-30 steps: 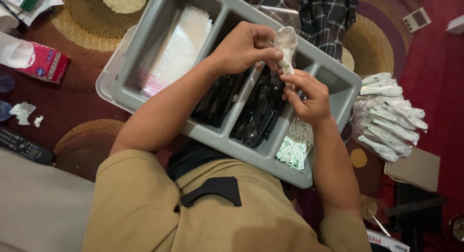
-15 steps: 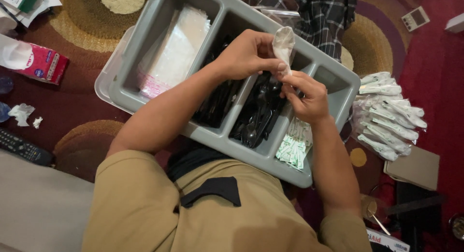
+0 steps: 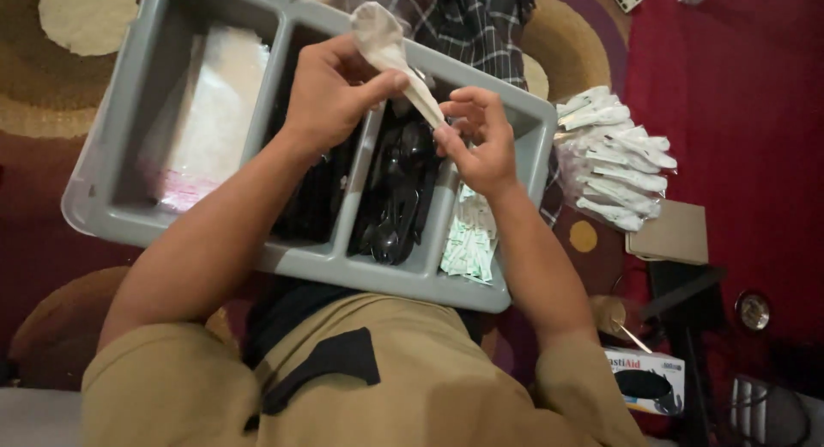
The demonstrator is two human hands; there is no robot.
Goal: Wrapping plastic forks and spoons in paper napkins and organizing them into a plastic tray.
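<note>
Wrapped spoon (image 3: 390, 57) raised higher over grey tray (image 3: 112, 168) than a second before. Pinched in left hand (image 3: 330, 91) fingers; right hand (image 3: 476, 142) fingertips gripped the wrap's tail. Wrapping apparently near done.

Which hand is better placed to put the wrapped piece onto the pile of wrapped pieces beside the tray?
Probably the right hand. It pinches the lower end of the wrapped piece and is nearer the pile on the right. The left hand, holding the top, is over the grey tray.
</note>
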